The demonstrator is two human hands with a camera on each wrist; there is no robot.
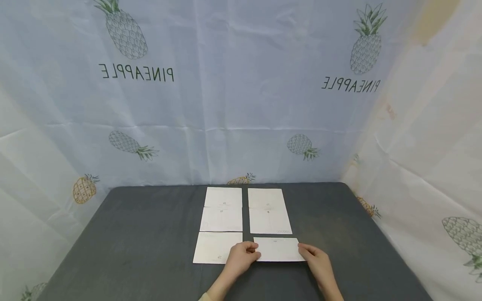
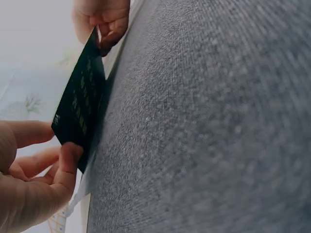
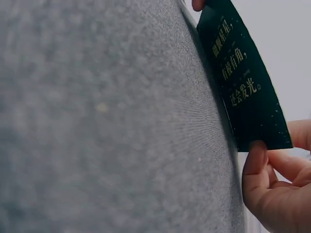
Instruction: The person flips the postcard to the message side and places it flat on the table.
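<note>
A card (image 1: 279,250) with a white upper face is held by both hands at the near end of the right column. My left hand (image 1: 242,258) pinches its left edge between thumb and fingers. On the opposite edge, my right hand (image 1: 318,262) pinches it in the same way. The card's dark green underside (image 3: 245,77) faces the right wrist camera and bears pale printed characters. In the left wrist view the card (image 2: 80,97) stands tilted, its lower edge close to the dark cloth. Beside the left hand lies another white card (image 1: 214,247).
Two more white cards lie farther up the left column, the nearer one (image 1: 222,220) below the farther one (image 1: 224,196). Across a narrow gap lie two in the right column (image 1: 269,221). All rest on a dark table (image 1: 150,242), with pineapple-printed curtains (image 1: 244,104) around it.
</note>
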